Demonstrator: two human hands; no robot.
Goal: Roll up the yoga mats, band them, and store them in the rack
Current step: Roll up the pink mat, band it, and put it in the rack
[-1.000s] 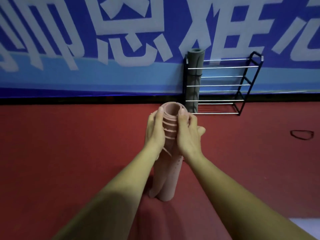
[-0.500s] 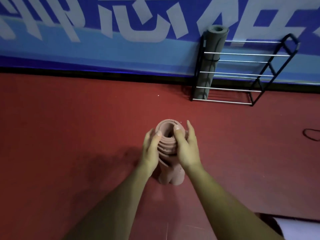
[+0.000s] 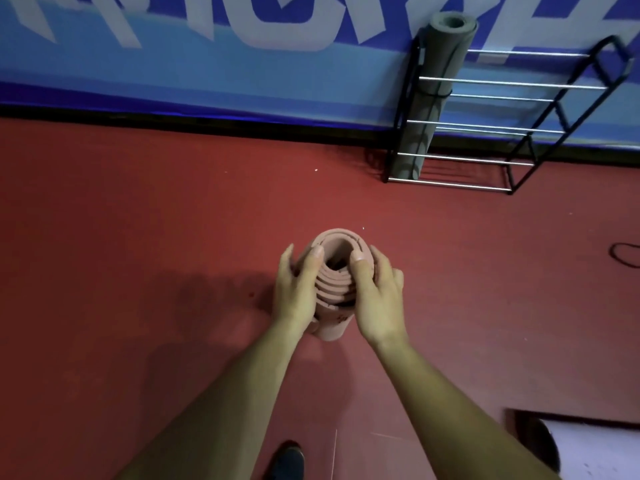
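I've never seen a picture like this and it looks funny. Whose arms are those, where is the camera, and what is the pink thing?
There is no machine here: those are a person's two bare arms. The camera sits on the person's head and looks forward and down, so you see what they see. The left hand and the right hand grip a rolled-up pink mat, held upright on the red floor. You are looking down into its spiral. I can see no band on it. By the blue wall stands a black rack with silver bars. A grey mat, rolled and tied with a black band, stands at its left end.
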